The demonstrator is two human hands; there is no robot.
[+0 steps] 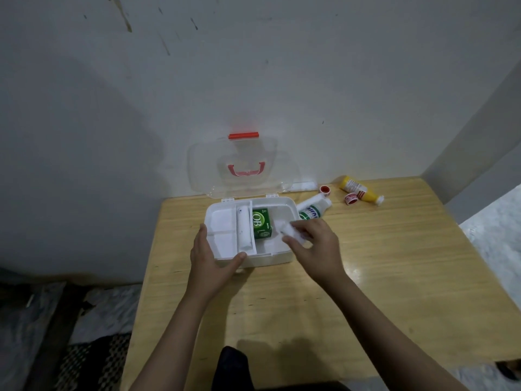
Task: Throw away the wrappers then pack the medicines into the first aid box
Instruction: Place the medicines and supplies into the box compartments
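Observation:
The white first aid box [270, 256] stands open on the wooden table [380, 263], its clear lid [242, 167] leaning back against the wall. Inside lie a white bandage roll [244, 228] in the tray's narrow slot and a green medicine carton [261, 222]. My left hand [210, 256] grips the box's front left corner. My right hand [317, 244] holds a small white roll [287, 229] over the box's right compartment. A white bottle with a green label [313, 208] lies just right of the box.
A yellow bottle [359, 190] lies on its side at the table's far right, with two small red-and-white tape rolls [325, 189] [351, 198] near it. The wall runs close behind the box. The floor drops away left of the table.

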